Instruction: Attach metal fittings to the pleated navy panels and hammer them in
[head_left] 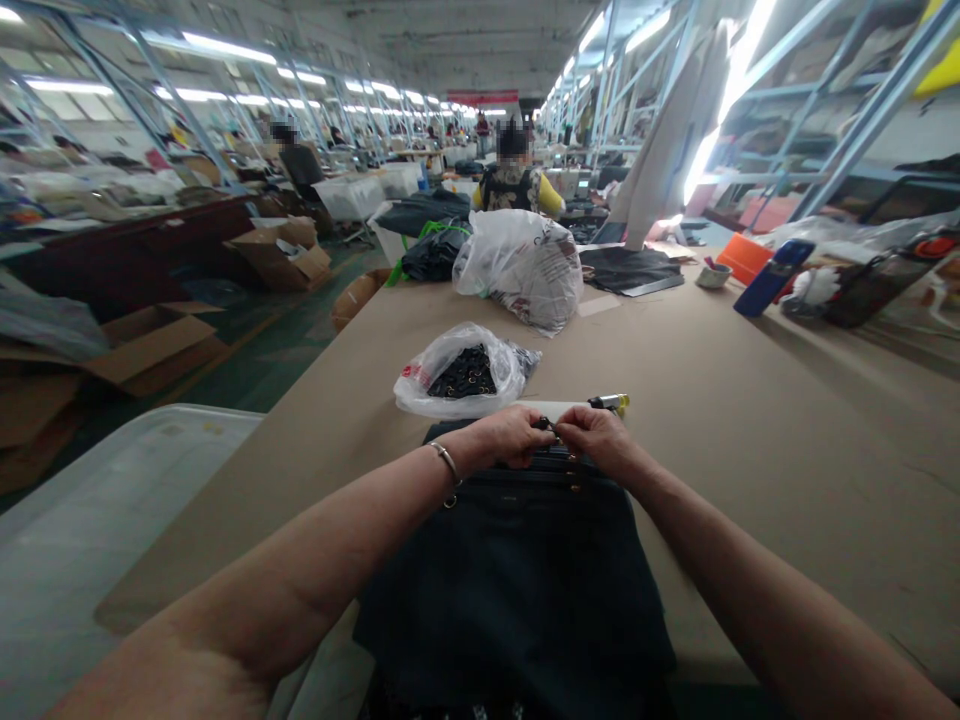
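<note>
My left hand point(504, 437), with a metal bangle at its wrist, is closed in a pinch on a small black strap piece point(544, 424). Meeting it fingertip to fingertip, my right hand point(596, 436) is also pinched, and what lies in its fingers is too small to make out. Both hands are over the far end of dark fabric bags point(517, 570) with zippers and gold-coloured zipper pulls point(576, 488). A metal ring point(450, 499) shows at their left side. Just beyond sits an open plastic bag point(424, 400) full of small black pieces with gold-coloured rings.
A yellow-and-black marker-like item point(611, 403) lies beyond my right hand. Further back on the table point(750, 430) is a large stuffed plastic bag point(517, 265). A blue box point(776, 278) stands at right. A white bin point(150, 470) and cardboard boxes point(161, 350) are at left. A person point(517, 185) is ahead.
</note>
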